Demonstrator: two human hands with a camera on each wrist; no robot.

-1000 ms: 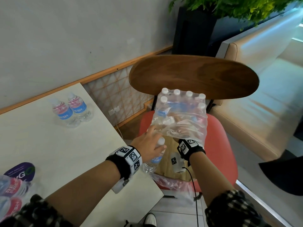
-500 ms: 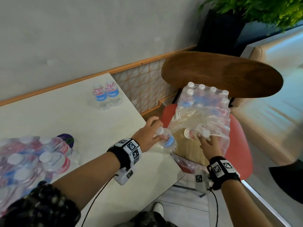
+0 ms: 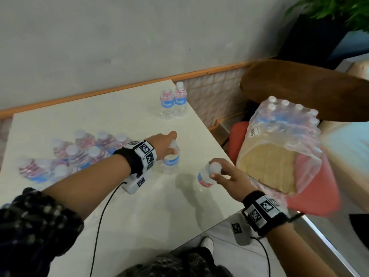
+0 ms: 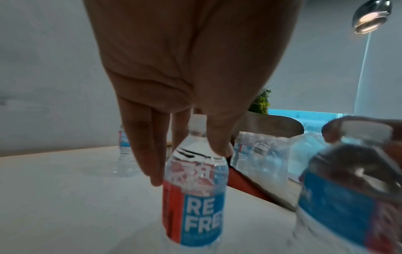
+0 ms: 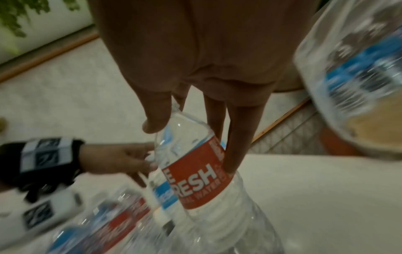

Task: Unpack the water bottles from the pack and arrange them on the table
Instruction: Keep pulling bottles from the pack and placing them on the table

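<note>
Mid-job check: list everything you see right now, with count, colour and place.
Standing bottles: two, clear with blue labels, far table corner.
Bottle in left hand: one, clear, blue label, upright over the table.
Bottle in right hand: one, clear, red-blue label, tilted near the table edge.
Wrapped pack: one, clear plastic, table left.
Opened pack: one, clear plastic, on the chair.
Chair: one, red seat, wooden back, right of the table.
Table: one, white.
Plant: green, top right.
Left hand: holds its bottle's top.
Right hand: holds its bottle's cap.
</note>
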